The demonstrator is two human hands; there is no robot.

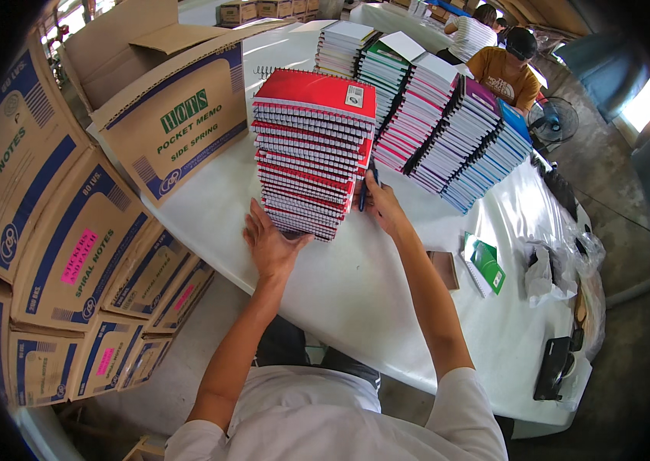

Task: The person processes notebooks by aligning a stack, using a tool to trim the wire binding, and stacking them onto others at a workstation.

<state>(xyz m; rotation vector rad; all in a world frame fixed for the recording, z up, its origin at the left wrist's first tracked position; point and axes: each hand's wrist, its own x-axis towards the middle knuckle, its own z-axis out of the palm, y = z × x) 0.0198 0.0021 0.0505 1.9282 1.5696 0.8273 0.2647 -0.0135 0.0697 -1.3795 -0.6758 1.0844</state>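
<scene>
Head view: cartons (102, 238) border a white table (332, 292), red notebooks (311, 146) between spread left hand (273, 242) and right hand (383, 206) holding a tool (363, 197).

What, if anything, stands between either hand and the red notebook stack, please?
Nothing visible blocks the left hand from the notebook stack; at the right hand, only the slim dark object it holds may intervene.

Uneven light in my remote view
I see a white table (344, 296), grey floor (601, 165) beyond, a bright patch (642, 104) upper right.
</scene>
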